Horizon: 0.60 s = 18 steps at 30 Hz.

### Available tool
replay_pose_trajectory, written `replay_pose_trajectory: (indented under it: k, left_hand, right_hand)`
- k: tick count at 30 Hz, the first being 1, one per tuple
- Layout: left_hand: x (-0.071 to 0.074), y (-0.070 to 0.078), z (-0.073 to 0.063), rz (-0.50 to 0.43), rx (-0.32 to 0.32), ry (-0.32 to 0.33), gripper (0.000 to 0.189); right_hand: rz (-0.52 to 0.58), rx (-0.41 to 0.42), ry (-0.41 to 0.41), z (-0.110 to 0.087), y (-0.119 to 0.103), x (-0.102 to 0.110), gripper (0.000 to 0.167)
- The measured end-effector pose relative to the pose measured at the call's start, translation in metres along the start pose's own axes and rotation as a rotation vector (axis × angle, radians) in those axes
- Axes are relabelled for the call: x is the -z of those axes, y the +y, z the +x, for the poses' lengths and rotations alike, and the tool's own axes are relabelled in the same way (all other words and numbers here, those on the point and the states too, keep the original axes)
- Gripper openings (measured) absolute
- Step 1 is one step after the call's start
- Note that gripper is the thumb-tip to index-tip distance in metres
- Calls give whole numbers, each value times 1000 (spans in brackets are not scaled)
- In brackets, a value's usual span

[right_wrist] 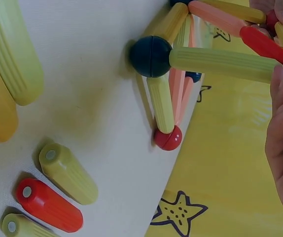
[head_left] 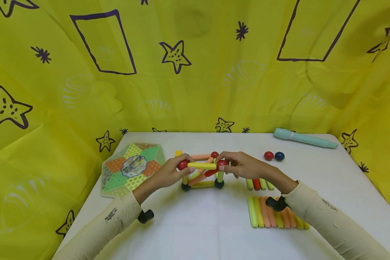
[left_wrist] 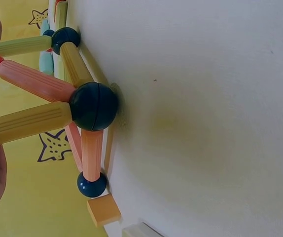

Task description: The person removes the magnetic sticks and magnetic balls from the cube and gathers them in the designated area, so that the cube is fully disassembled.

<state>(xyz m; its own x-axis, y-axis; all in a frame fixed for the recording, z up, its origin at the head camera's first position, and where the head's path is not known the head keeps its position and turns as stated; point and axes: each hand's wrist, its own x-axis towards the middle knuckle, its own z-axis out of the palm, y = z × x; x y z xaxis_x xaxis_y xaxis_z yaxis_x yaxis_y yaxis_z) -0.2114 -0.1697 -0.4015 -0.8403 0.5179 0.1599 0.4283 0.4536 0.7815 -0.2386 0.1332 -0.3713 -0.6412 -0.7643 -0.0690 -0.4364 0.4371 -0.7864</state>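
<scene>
A frame of magnetic rods and balls stands on the table. Its front top edge is a yellow rod point(head_left: 202, 166) lying level between two red balls. My left hand point(head_left: 172, 172) pinches the left red ball point(head_left: 182, 165), with fingertips beside the rod's left end. Around the right red ball point(head_left: 222, 164) curl the fingers of my right hand point(head_left: 248, 165). Upright rods run down to dark blue balls point(left_wrist: 93, 106) at the base. A pink and red diagonal point(left_wrist: 35, 80) crosses the front face. In the right wrist view, a light green upright rod point(right_wrist: 223, 63) reaches my right fingertips.
Left of the frame lies a patterned hexagonal box point(head_left: 133, 166). An orange block point(head_left: 178, 153) sits behind it. On the right are short rods point(head_left: 256, 184), a row of long rods point(head_left: 268, 213), loose red point(head_left: 268, 155) and blue balls point(head_left: 279, 156), and a mint-green wand-like object point(head_left: 305, 138).
</scene>
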Motion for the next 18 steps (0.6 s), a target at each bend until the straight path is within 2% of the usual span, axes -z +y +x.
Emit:
replay_pose_trajectory:
  k: [18]
  left_hand:
    - [-3,1,2,2,11,14,16]
  right_hand:
    - [-20,-14,-48,-4,1,3,24]
